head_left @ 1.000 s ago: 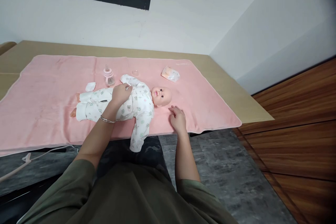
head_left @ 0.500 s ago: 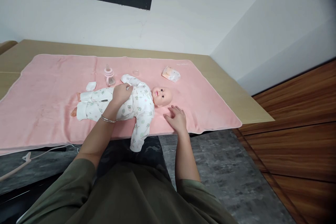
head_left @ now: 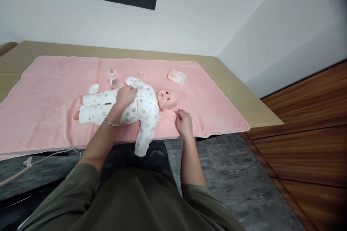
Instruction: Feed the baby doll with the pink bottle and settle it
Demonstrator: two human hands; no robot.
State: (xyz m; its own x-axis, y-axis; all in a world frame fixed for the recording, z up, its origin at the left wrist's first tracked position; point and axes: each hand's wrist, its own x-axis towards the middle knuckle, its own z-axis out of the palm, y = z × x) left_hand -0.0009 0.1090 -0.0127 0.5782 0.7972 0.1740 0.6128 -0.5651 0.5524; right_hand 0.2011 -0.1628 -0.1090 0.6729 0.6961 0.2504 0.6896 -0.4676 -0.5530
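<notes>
Head view, right hand: Here's the change! Our right hand (head_left: 184, 123) pulls its thumb in; half a second ago it juts wide towards the doll, and now it lies close against the bent fingers. They pinch nothing that we can see.
Head view, left hand: No such stir here. Our left hand (head_left: 126, 95) sits where it was, across the doll's middle, back upward. The fingertips curl out of sight, so we cannot tell whether they grip the clothes or just rest.
Doll: The doll (head_left: 148, 103) lies on its back on the pink blanket (head_left: 217, 104), head beside our right hand but apart from it, near sleeve hanging over the edge. Its pose matches the earlier frames.
Blanket's far side: The bottle (head_left: 112, 78), white pad (head_left: 94, 88), small clear piece (head_left: 140, 74) and soft packet (head_left: 176, 76) all keep their places, untouched.
What it means: We judge it a small readjustment; the left hand does the contact work, the right waits unladen, and the doll seems undisturbed.
</notes>
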